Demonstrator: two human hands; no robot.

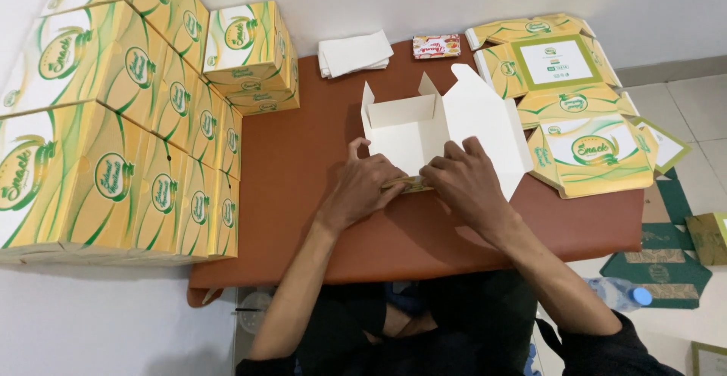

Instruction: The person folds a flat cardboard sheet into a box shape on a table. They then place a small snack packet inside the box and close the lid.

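Over on the left I've got a big wall of finished yellow-and-green boxes (113,134), stacked several high, with round green badges on their sides. Two more finished boxes (250,54) sit behind them at the back of the brown table (303,194). At the far edge there's a folded white stack of paper (354,53) and a small red-patterned packet (436,45). Top right is a pile of flat unfolded cartons (575,111), same yellow and green, some with a white panel.

Dead centre is the half-folded box (424,130), white inside facing up, lid flap lying open to the right, so its long axis runs left to right. Its front wall is toward me.

My left hand (362,187) and right hand (463,179) are both pressed down on that front edge, fingers curled over it, pinching the printed flap between them. A blue-capped bottle (625,293) is on the floor, right.
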